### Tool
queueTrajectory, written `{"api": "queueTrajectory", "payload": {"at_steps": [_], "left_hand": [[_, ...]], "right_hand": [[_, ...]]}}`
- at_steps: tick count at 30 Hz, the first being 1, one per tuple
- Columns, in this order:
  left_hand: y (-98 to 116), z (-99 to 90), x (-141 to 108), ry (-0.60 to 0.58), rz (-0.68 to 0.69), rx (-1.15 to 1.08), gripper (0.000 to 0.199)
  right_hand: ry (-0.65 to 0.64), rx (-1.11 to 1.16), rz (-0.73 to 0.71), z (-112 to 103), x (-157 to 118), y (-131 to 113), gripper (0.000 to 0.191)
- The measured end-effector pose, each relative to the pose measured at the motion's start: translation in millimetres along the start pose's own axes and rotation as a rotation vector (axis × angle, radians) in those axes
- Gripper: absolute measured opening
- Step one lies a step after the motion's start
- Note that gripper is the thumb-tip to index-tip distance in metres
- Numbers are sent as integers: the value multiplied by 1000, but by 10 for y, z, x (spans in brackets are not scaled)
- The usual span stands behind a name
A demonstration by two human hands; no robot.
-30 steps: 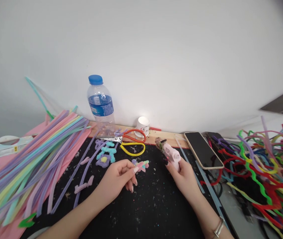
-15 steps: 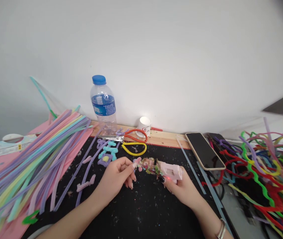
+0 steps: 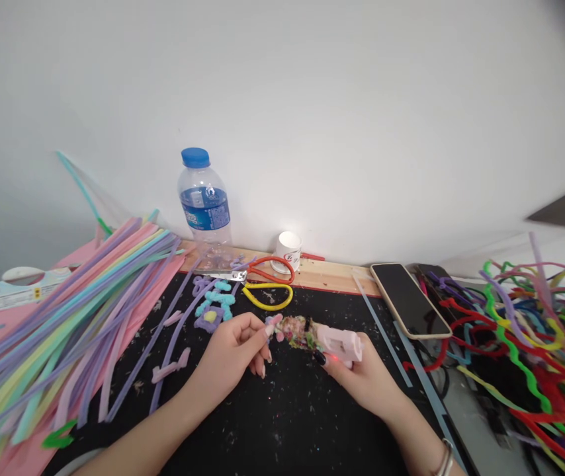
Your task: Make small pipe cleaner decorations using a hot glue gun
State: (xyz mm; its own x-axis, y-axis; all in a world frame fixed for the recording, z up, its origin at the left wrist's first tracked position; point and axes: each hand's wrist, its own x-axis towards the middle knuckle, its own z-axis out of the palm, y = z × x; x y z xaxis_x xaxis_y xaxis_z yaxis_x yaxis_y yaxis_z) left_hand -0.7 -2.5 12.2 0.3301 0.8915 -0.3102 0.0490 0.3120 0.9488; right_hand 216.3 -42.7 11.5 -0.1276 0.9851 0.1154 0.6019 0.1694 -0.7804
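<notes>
My left hand point(image 3: 237, 347) pinches a small pink fuzzy piece point(image 3: 276, 320) between thumb and fingertips above the black mat point(image 3: 272, 423). From the right, my right hand point(image 3: 356, 373) is closed round a pale pink device point(image 3: 339, 344) with a small red light at its lower edge. The device's other end, covered in fuzzy multicoloured bits point(image 3: 300, 330), points left and is close to the pink piece; whether they touch is unclear. Left of my left hand lie a purple square piece with a yellow centre point(image 3: 209, 318) and a turquoise fuzzy piece point(image 3: 220, 294).
Scissors point(image 3: 267, 281) with red and yellow handles lie behind the hands, near a paper cup point(image 3: 288, 248) and a bottle point(image 3: 204, 205). Pastel pipe cleaners point(image 3: 88, 317) spread at left. A phone point(image 3: 410, 301) and tangled bright pipe cleaners point(image 3: 535, 344) are at right.
My right hand has tilted the pink device slightly and shifted a little. My left hand has barely moved and keeps its pinch. The camera view has shifted slightly.
</notes>
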Motion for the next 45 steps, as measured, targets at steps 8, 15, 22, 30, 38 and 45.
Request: {"api": "queueTrajectory", "payload": {"at_steps": [8, 15, 22, 30, 38, 45], "left_hand": [[-7, 7, -10, 2, 27, 57, 23], [-50, -1, -17, 4, 72, 113, 21], [-66, -8, -43, 6, 112, 188, 21], [-53, -7, -20, -5, 114, 163, 21], [-16, -13, -11, -112, 12, -51, 23], [9, -20, -33, -194, -68, -243, 25]], "right_hand": [[-53, -12, 0, -7, 10, -9, 21], [-26, -5, 5, 0, -1, 1, 20], [-10, -31, -15, -4, -5, 13, 19], [-50, -109, -13, -32, 38, -20, 20], [107, -387, 98, -92, 143, 83, 26], [171, -534, -10, -28, 129, 128, 45]]}}
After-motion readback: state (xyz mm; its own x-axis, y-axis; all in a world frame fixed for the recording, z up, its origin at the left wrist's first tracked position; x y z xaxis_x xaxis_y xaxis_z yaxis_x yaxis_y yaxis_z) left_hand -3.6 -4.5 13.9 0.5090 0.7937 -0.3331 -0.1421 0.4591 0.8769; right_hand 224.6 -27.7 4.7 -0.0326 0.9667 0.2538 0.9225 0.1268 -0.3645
